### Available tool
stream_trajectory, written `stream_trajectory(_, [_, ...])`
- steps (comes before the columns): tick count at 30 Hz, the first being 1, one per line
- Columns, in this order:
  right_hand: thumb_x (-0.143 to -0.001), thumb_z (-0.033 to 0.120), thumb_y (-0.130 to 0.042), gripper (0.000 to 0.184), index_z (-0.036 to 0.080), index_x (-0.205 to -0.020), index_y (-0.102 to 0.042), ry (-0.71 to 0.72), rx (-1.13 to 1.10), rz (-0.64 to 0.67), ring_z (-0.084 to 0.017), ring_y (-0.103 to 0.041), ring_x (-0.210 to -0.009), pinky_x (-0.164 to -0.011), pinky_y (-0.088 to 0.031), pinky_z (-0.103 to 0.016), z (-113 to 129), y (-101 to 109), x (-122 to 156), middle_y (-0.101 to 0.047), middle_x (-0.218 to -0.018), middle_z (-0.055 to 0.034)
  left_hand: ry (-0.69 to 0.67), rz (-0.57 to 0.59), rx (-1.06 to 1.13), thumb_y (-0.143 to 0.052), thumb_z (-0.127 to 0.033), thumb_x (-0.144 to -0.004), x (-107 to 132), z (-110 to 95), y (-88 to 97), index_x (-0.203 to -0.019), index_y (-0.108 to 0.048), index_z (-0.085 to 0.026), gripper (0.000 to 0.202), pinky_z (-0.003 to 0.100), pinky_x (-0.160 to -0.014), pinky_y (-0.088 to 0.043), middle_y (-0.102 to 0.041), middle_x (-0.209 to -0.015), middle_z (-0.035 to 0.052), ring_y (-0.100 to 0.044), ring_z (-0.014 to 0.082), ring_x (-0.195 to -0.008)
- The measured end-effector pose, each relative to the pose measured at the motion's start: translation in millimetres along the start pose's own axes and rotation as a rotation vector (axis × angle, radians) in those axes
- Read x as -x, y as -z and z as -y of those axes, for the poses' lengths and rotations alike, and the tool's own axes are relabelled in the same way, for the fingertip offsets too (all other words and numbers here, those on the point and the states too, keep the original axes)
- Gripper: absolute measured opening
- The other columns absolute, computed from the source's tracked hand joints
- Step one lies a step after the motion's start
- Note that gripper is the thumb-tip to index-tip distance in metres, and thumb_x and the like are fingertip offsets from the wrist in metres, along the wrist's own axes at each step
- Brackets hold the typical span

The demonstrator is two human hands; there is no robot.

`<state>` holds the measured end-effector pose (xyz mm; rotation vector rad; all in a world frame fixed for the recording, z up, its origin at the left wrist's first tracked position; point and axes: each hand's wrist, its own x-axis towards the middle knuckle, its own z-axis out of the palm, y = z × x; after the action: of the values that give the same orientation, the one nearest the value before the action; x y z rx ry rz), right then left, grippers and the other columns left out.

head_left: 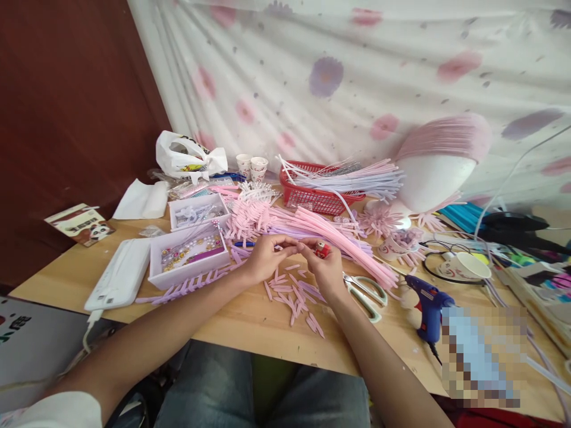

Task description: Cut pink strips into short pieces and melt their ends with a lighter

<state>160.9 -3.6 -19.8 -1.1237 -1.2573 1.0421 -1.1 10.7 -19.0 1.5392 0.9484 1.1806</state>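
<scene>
My left hand (270,258) and my right hand (323,267) meet fingertip to fingertip over the table. The left thumb and fingers are pinched together on something too small to make out. In my right hand a small red object with pale marks, which looks like a lighter (322,249), is tucked in the curled fingers. Right below the hands lies a loose pile of short pink-purple chenille stem pieces (294,297). Behind them is a bundle of long pink chenille stems (343,238). Scissors (368,294) with pale handles lie beside my right wrist.
At the left stand a white box of beads (190,264) and a white power bank (120,273). A red basket (312,199) of stems is at the back. A blue glue gun (428,309), paper cup (466,266) and white head form (435,178) are at the right.
</scene>
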Motion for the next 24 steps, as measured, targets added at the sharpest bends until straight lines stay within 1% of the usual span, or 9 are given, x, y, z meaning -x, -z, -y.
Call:
stream_trajectory(2, [-0.076, 0.045, -0.078, 0.03, 0.015, -0.075, -0.073, -0.013, 0.0, 0.005, -0.008, -0.036, -0.048, -0.044, -0.024, -0.024, -2, 0, 0, -0.059, -0.062, -0.0008, -0.009, -0.005, -0.004, -0.078, -0.045, -0.078, 1, 2, 0.1, -0.087, -0.075, -0.016, 0.032, 0.03, -0.078, -0.051, -0.075, -0.084, 0.0067, -0.068, 0.0189, -0.079])
stream_trajectory(4, [-0.076, 0.046, -0.078, 0.032, 0.016, -0.07, -0.07, -0.026, -0.026, -0.031, -0.008, -0.033, -0.047, -0.044, -0.023, -0.025, -4, 0, 0, -0.052, -0.056, 0.0018, 0.014, -0.013, 0.022, -0.079, -0.042, -0.077, 1, 3, 0.6, -0.097, -0.073, -0.016, 0.033, 0.029, -0.074, -0.051, -0.075, -0.084, 0.0059, -0.068, 0.0175, -0.077])
stream_trajectory(6, [-0.077, 0.048, -0.078, 0.034, 0.016, -0.069, -0.068, -0.044, -0.074, -0.071, -0.007, -0.03, -0.046, -0.045, -0.023, -0.025, -5, 0, 0, -0.044, -0.052, 0.0046, 0.029, -0.031, 0.051, -0.08, -0.041, -0.076, 1, 4, 1.1, -0.1, -0.072, -0.016, 0.036, 0.027, -0.071, -0.05, -0.074, -0.083, 0.005, -0.066, 0.016, -0.074])
stream_trajectory(9, [-0.077, 0.049, -0.078, 0.034, 0.017, -0.071, -0.066, -0.078, -0.165, -0.096, -0.007, -0.024, -0.046, -0.045, -0.021, -0.024, -5, -1, -1, -0.037, -0.05, 0.0072, 0.029, -0.071, 0.068, -0.081, -0.043, -0.074, 0, 3, 1.4, -0.088, -0.075, -0.015, 0.032, 0.026, -0.068, -0.049, -0.072, -0.078, 0.0043, -0.063, 0.0146, -0.07])
stream_trajectory(12, [-0.075, 0.049, -0.079, 0.036, 0.018, -0.071, -0.061, -0.099, -0.195, -0.11, -0.006, -0.023, -0.046, -0.045, -0.021, -0.023, -3, -2, 0, -0.036, -0.052, 0.0078, 0.036, -0.13, 0.098, -0.083, -0.044, -0.071, -1, 2, 1.4, -0.08, -0.077, -0.015, 0.031, 0.025, -0.064, -0.048, -0.071, -0.073, 0.0034, -0.06, 0.0132, -0.066])
stream_trajectory(14, [-0.078, 0.057, -0.073, 0.04, 0.019, -0.076, -0.06, -0.136, -0.202, -0.117, -0.006, -0.023, -0.046, -0.044, -0.018, -0.023, -1, -2, 1, -0.037, -0.056, 0.0073, 0.054, -0.19, 0.148, -0.085, -0.043, -0.068, -3, 4, 1.3, -0.08, -0.078, -0.015, 0.031, 0.025, -0.063, -0.048, -0.07, -0.072, 0.0028, -0.058, 0.0124, -0.065])
stream_trajectory(17, [-0.084, 0.068, -0.053, 0.05, 0.02, -0.077, -0.058, -0.232, -0.198, -0.061, -0.007, -0.022, -0.045, -0.042, -0.012, -0.023, 1, -3, 4, -0.038, -0.059, 0.0054, 0.096, -0.261, 0.221, -0.085, -0.043, -0.067, -4, 6, 1.1, -0.082, -0.079, -0.016, 0.032, 0.025, -0.062, -0.049, -0.071, -0.073, 0.0029, -0.058, 0.0122, -0.064])
stream_trajectory(20, [-0.084, 0.062, -0.05, 0.046, 0.02, -0.065, -0.049, -0.312, -0.155, 0.003, -0.008, -0.021, -0.045, -0.042, -0.013, -0.023, 4, -5, 6, -0.035, -0.057, 0.005, 0.102, -0.264, 0.209, -0.086, -0.044, -0.066, -4, 5, 0.6, -0.082, -0.08, -0.016, 0.032, 0.026, -0.062, -0.05, -0.072, -0.075, 0.0035, -0.059, 0.0122, -0.064])
stream_trajectory(24, [-0.082, 0.048, -0.048, 0.032, 0.021, -0.064, -0.048, -0.322, -0.17, 0.026, -0.007, -0.018, -0.044, -0.042, -0.013, -0.023, 8, -8, 7, -0.033, -0.054, 0.006, 0.058, -0.232, 0.167, -0.086, -0.044, -0.066, -2, 2, 0.0, -0.081, -0.08, -0.017, 0.031, 0.025, -0.06, -0.049, -0.07, -0.069, 0.0025, -0.059, 0.0126, -0.063])
